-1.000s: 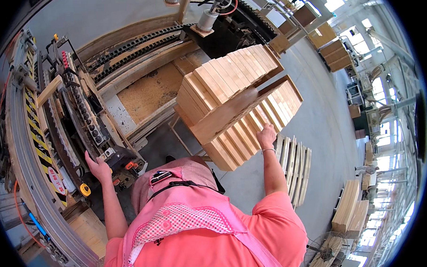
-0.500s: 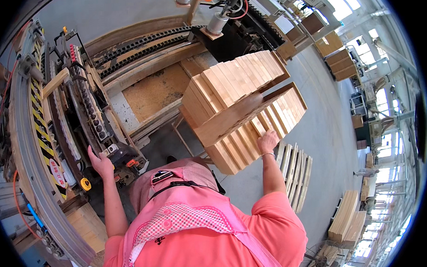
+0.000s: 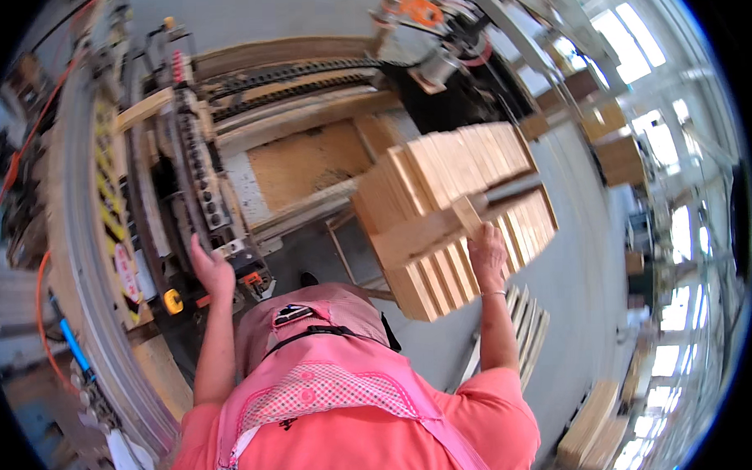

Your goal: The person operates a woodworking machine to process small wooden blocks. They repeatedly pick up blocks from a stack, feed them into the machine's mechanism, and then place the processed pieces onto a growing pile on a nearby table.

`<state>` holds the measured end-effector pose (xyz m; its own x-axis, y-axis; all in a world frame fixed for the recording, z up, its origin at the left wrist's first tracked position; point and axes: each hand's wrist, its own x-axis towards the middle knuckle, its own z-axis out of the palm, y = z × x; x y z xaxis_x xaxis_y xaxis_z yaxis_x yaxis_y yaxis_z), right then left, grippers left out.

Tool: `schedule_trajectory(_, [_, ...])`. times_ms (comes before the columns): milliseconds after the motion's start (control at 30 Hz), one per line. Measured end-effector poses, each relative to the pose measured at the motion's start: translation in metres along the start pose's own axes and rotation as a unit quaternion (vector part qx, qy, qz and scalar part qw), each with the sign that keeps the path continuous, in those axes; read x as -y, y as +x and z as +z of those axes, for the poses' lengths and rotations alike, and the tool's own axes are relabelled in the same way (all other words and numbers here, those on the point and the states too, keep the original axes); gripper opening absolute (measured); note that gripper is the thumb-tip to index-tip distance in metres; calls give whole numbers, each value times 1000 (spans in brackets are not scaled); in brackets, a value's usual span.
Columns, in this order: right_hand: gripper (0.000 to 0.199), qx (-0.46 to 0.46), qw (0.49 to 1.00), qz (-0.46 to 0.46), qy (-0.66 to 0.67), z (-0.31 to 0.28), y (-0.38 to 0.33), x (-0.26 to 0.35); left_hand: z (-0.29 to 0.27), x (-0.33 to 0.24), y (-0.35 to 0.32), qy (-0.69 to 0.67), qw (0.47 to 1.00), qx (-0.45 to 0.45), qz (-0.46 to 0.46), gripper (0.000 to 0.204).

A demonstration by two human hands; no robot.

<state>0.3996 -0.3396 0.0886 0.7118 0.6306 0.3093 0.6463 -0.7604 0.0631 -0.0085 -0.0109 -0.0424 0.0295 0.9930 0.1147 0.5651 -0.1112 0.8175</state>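
Observation:
My right hand [image 3: 488,260] is closed on the end of a short light-wood board [image 3: 467,214], which tilts up out of the near row of boards [image 3: 444,276]. A second row of boards [image 3: 464,161] stands just beyond, with a gap between the two rows. Both rows rest on a stand, its base mostly hidden. On the left, my left hand [image 3: 212,272] is held open beside the machine's dark rail [image 3: 212,203], fingers apart and holding nothing.
A long machine frame [image 3: 82,245] with striped tape runs along the left. A yellow-faced tape measure [image 3: 173,302] lies near my left hand. Slatted pallet wood [image 3: 528,333] sits on the floor to the right. A metal cylinder [image 3: 436,67] hangs at the back.
My right hand has taken hold of a board and raised it partly from the near row. The view has shifted, so the machine and stacks appear lower and further right.

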Motion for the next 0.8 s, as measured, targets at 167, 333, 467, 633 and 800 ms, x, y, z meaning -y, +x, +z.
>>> schedule_trajectory(167, [48,-44,972,-205,108,-16,91,122,0,-11,-4,-36,999,-12,-9,53])
schedule_trajectory(333, [46,14,898,-383,218,6,173,291,-12,-22,-4,-51,998,-30,5,58])
schedule_trajectory(467, [43,38,824,-505,255,31,226,437,-22,-37,1,-63,993,-95,8,56])
schedule_trajectory(633, [35,55,772,-580,252,49,267,592,-31,-63,4,-61,989,-131,-43,52])
schedule_trajectory(800, [33,47,763,-613,198,58,270,686,-28,-74,-5,-73,978,-152,-126,46])
